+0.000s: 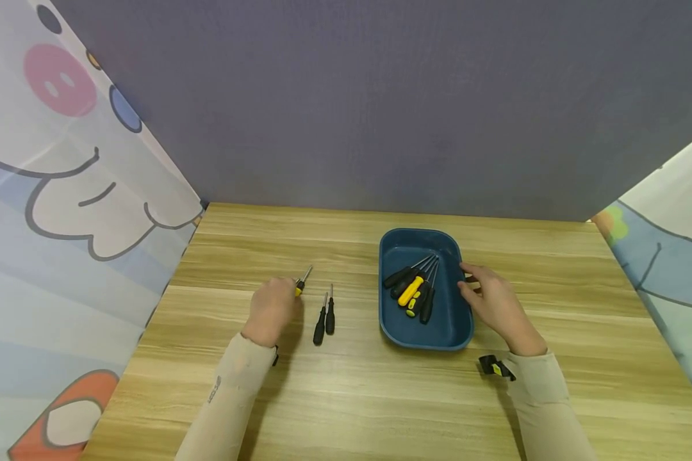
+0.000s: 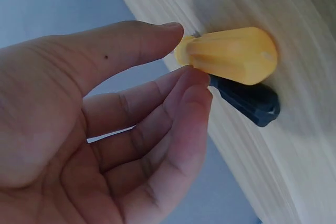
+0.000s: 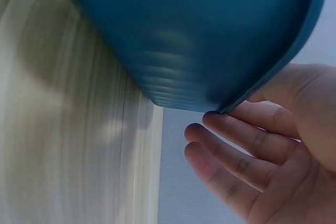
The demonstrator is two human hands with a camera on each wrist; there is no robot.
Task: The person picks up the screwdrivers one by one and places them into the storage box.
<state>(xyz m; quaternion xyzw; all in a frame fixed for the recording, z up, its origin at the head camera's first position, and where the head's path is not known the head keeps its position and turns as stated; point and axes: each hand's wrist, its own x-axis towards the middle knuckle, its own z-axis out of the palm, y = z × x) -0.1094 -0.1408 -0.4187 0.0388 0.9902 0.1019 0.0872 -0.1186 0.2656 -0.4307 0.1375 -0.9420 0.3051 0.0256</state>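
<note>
In the left wrist view, my left hand (image 1: 271, 306) pinches a yellow-handled screwdriver (image 2: 233, 56) near its neck, between thumb and fingertips. A black-handled screwdriver (image 2: 252, 100) lies right beside it. Two more black screwdrivers (image 1: 330, 317) lie on the table just right of this hand. My right hand (image 1: 494, 306) is at the right side of a blue tray (image 1: 385, 320), its fingertips touching the rim and its fingers fairly straight. Inside the tray, several screwdrivers with black and yellow handles (image 1: 411, 291) lie fanned out, shanks pointing to the far right.
The wooden table (image 1: 357, 403) meets a dark grey panel (image 1: 346, 109) at its far edge. Cartoon-printed sheets (image 1: 40, 288) hang along the left and right sides. A dark strap (image 1: 496, 367) is at the right wrist.
</note>
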